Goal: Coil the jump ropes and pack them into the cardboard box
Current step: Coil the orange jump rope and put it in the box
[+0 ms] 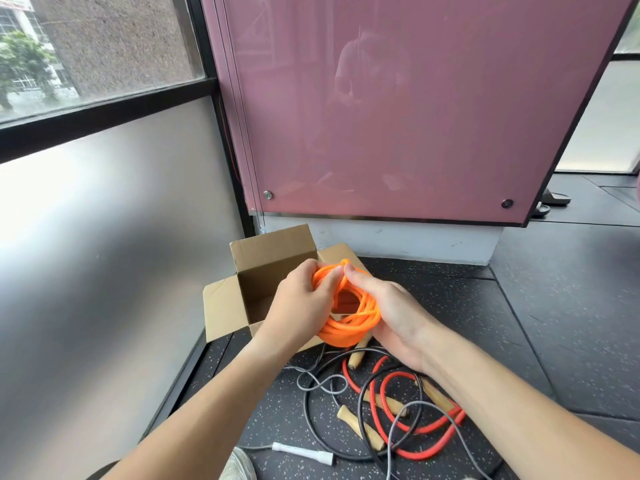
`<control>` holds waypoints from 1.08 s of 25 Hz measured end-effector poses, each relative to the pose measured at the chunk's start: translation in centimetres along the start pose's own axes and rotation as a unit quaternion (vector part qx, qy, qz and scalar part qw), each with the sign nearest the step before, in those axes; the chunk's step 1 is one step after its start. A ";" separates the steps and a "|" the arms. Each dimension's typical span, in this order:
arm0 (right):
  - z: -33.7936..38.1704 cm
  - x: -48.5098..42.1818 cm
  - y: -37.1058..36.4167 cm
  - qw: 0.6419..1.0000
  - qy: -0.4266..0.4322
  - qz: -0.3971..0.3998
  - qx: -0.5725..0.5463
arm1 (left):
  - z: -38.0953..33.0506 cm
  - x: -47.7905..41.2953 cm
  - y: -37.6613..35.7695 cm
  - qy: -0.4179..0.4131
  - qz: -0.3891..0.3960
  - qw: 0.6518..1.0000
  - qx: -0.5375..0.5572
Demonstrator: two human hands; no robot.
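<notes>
Head view: the left hand [301, 303] and the right hand [393, 311] each have their grip curled round the coiled orange jump rope [349, 327], held over the near edge of the open cardboard box [266, 254]. Nearer the person, a red rope [420, 429] and wooden handles [360, 426] lie tangled on the floor [519, 323].

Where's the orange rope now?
Centre of the head view: the orange rope is held coiled between left hand and right hand, before the open cardboard box.

Head view, downward (close overhead)
</notes>
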State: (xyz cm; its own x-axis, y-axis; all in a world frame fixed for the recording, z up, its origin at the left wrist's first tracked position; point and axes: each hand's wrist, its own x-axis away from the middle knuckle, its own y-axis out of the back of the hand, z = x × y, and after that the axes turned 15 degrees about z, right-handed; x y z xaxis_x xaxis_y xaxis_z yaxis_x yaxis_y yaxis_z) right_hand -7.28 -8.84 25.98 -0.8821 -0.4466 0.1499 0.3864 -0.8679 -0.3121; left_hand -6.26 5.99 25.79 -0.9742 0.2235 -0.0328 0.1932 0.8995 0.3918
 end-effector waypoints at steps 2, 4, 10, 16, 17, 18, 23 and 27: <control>-0.1 -0.3 -0.1 1.000 0.012 -0.008 0.005 | 0.0 0.0 -0.1 -0.026 -0.029 0.998 -0.056; 0.2 -0.5 -0.5 1.000 0.026 -0.003 -0.015 | -0.2 0.1 0.3 -0.049 -0.044 0.997 -0.033; -0.2 -1.5 -0.9 0.998 0.052 0.002 -0.020 | 0.3 0.3 2.5 -0.072 0.087 0.994 -0.012; -2.4 -5.8 0.3 0.995 0.002 -0.030 0.100 | 4.6 -2.2 4.0 -0.033 0.121 0.992 -0.022; -3.0 -7.3 0.7 0.993 -0.007 -0.038 0.111 | 5.5 -3.2 4.2 -0.022 0.122 0.992 -0.027; -3.8 -9.0 1.3 0.991 -0.015 -0.043 0.123 | 6.7 -4.5 4.3 -0.010 0.122 0.992 -0.030; -8.6 -19.4 4.6 0.987 -0.032 -0.028 0.155 | 15.2 -11.9 5.1 0.035 0.108 0.993 -0.040; -14.5 -29.1 7.8 0.988 -0.033 -0.031 0.150 | 24.2 -18.9 5.7 0.030 0.084 0.995 -0.053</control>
State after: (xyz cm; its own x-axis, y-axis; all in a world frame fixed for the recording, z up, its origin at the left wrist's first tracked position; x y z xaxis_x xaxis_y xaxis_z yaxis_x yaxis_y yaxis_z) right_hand 17.44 0.55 5.57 -0.8914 -0.3942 0.2236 0.4025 -0.9154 -0.0094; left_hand 16.10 15.99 6.43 -0.9354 0.3405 0.0956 0.3427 0.8059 0.4827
